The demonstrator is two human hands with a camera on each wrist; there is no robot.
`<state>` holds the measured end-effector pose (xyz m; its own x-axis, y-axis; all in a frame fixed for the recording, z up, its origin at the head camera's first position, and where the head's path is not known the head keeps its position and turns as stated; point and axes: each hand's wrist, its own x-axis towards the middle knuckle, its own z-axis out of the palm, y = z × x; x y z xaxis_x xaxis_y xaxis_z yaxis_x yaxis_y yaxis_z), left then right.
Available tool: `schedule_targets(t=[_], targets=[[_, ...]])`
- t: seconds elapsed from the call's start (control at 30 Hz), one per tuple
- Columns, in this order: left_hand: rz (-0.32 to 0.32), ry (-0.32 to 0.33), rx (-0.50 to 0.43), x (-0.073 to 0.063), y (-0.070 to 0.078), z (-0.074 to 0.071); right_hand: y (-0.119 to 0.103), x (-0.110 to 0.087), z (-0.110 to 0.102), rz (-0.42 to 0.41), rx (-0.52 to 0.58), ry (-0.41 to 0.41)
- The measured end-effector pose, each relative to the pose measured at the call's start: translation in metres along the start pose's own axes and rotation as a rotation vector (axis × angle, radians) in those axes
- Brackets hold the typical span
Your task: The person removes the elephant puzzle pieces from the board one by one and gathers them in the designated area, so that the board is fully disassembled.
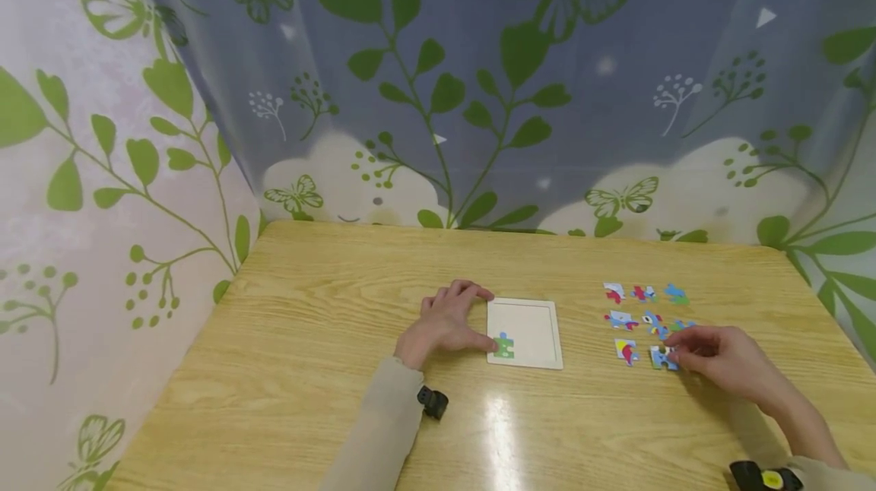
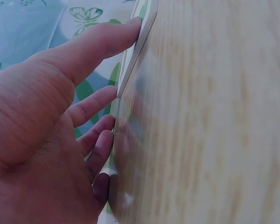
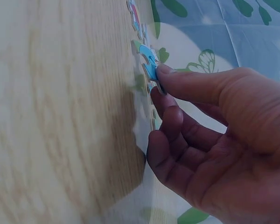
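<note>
A square white puzzle tray [image 1: 527, 324] lies on the table, with one green puzzle piece [image 1: 504, 346] in its near left corner. My left hand [image 1: 446, 321] rests along the tray's left side, fingers spread; its thumb [image 2: 116, 37] reaches over the rim by the green piece, and the index fingertip is at the far left corner. Over on the right, my right hand [image 1: 728, 362] pinches a blue and white puzzle piece [image 1: 660, 358] between thumb and fingers. In the right wrist view that blue piece [image 3: 150, 70] stands tilted, one edge raised from the table.
Several loose puzzle pieces [image 1: 621, 320] lie in rough rows right of the tray, some with red, yellow and blue print. The wooden table [image 1: 328, 286] ends at a leaf-patterned curtain [image 1: 438, 96] behind and at the left.
</note>
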<state>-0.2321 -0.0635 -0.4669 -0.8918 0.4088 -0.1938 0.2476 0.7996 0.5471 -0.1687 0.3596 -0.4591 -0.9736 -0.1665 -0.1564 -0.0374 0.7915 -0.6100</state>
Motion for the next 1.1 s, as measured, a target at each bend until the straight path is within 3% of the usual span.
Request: schedule_targets(t=[0.63,0.9,1.1], targets=[[-0.001,-0.005,0.002,-0.001,0.002,-0.002,-0.003,-0.001,-0.002,0.022,-0.038,0.022],[0.006,-0.01,0.001,-0.002,0.002,-0.002,-0.021,0.001,0.008,-0.078,-0.021,0.108],[0.022,-0.014,0.01,-0.002,0.0,-0.003,-0.039,0.006,0.018,-0.147,0.026,0.118]])
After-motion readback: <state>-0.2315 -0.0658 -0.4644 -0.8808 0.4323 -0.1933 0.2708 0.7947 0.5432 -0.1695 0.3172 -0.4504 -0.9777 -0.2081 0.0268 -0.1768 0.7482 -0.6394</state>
